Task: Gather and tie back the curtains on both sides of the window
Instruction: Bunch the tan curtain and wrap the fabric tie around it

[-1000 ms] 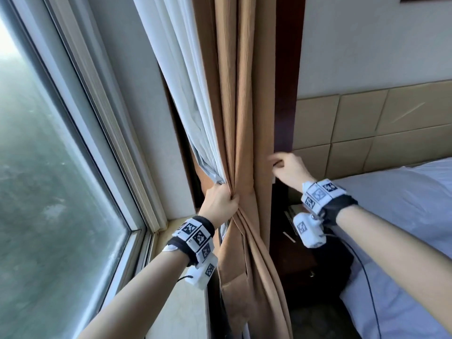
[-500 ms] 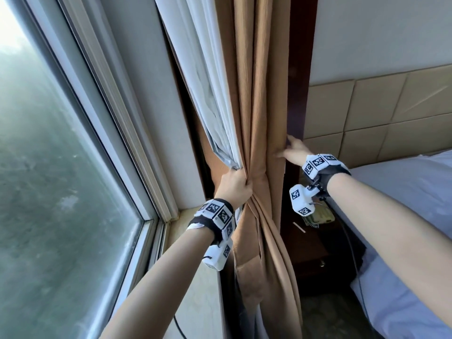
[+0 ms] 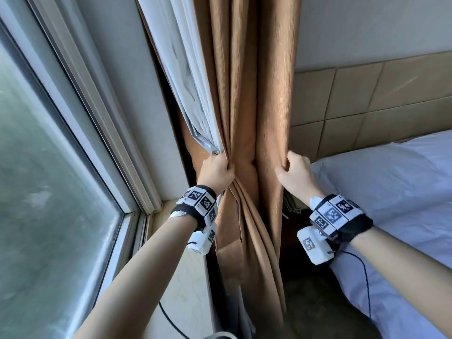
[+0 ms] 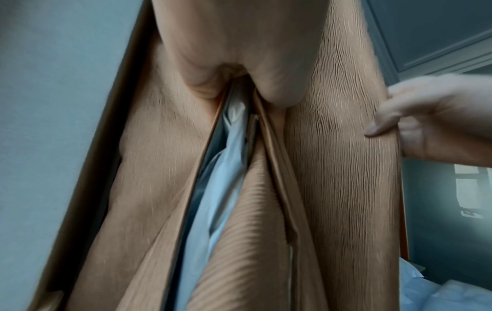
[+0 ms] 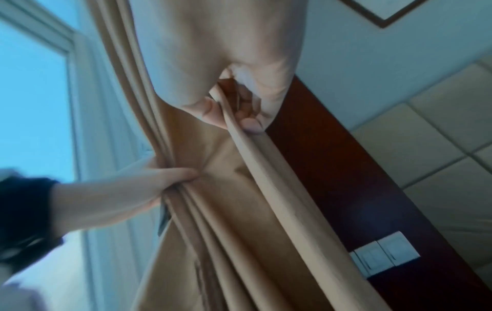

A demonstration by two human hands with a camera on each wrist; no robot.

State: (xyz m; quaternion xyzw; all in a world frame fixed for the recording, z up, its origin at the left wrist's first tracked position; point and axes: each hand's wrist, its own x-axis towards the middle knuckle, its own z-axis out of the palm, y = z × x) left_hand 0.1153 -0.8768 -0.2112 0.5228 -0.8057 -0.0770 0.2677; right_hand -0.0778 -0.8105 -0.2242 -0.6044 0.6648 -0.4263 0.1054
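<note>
Tan curtain (image 3: 244,106) bunched between both hands (image 3: 256,171)

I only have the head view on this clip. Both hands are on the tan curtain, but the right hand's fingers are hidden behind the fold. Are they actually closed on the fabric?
Observer: Yes. In the right wrist view the right hand has its fingers curled round the tan curtain's edge fold, with the thumb pinching from the other side.
Reviewer: What is behind that edge?
Observer: A dark red wooden panel with white wall switches mounted on it.
Reviewer: And the left hand, does it hold only tan cloth?
Observer: The left wrist view shows the pale lining running up into the left hand's grip between the tan folds.
</note>
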